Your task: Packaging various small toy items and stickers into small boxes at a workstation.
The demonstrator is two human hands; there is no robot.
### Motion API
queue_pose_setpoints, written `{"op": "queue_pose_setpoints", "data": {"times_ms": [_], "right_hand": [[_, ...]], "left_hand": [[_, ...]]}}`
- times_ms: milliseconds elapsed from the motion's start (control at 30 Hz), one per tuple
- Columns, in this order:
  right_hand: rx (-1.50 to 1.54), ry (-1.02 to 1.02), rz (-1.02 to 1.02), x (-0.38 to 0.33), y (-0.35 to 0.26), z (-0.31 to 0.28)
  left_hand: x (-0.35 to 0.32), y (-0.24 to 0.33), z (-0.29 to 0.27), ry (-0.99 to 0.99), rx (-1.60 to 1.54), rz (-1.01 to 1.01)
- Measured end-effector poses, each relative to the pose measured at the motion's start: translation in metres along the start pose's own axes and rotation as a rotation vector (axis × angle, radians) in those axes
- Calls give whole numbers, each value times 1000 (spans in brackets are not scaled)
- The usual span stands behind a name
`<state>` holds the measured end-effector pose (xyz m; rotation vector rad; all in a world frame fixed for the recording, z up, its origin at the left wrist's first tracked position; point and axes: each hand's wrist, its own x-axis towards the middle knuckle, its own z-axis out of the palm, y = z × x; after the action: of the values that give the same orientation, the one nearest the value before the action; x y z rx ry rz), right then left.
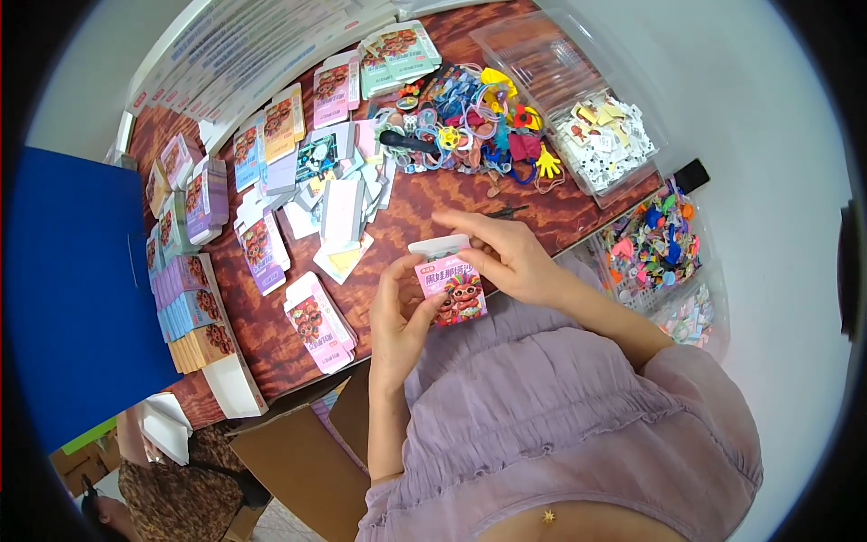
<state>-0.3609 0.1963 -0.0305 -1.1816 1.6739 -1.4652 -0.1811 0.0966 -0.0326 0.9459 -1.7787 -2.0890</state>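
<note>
Pink box [454, 287] sits upright between both hands above the counter [406, 226] edge — left hand [397, 321] pinching its lower side, right hand [506, 257] gripping the open white top flap. Light, thin cardboard, easily crushed — best held by its edges; long axis runs near vertical, flap pointing away.

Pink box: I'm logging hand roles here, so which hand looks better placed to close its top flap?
Probably the right hand: its fingers sit on the pink box's open top flap, while the left hand grips the box's lower body.
</note>
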Motion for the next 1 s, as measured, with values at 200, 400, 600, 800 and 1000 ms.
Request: {"op": "queue_pose_setpoints", "data": {"times_ms": [200, 400, 600, 800, 1000], "right_hand": [[198, -95, -85, -2, 22, 3], [534, -96, 343, 6, 26, -1], [420, -112, 316, 9, 27, -7], [99, -235, 134, 5, 21, -13], [372, -203, 379, -2, 31, -18]], "left_hand": [[0, -3, 11, 113, 9, 131], [-1, 3, 10, 12, 138, 73], [-2, -2, 10, -11, 91, 86], [-4, -12, 8, 51, 58, 84], [-3, -6, 9, -2, 76, 101]]}}
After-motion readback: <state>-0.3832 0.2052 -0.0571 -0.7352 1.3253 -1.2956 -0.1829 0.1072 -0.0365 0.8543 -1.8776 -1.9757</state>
